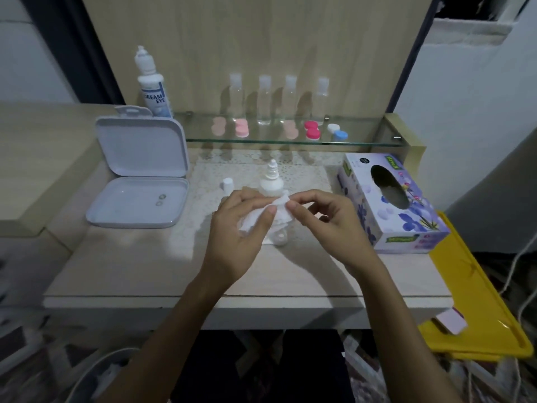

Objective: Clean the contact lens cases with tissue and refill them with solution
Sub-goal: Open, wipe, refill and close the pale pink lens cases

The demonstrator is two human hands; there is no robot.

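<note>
My left hand [241, 228] and my right hand [328, 219] meet over the middle of the table, both pinching a white tissue [279, 209]. The tissue is bunched in my left palm, and whatever is wrapped inside it is hidden. Below the hands a clear lens case part [279, 237] lies on another tissue on the table. A small white solution bottle [271, 181] stands uncapped just behind my hands, its cap [227, 184] to the left. Three coloured lens cases sit on the glass shelf: pink [241, 128], red [312, 130], and white and blue [337, 132].
An open white box [139, 181] with two small lenses in its tray lies at the left. A large Dream Eye bottle [152, 85] and several clear bottles [264, 100] stand at the back. A tissue box [389, 205] is at right, a yellow tray [479, 301] beyond the table's edge.
</note>
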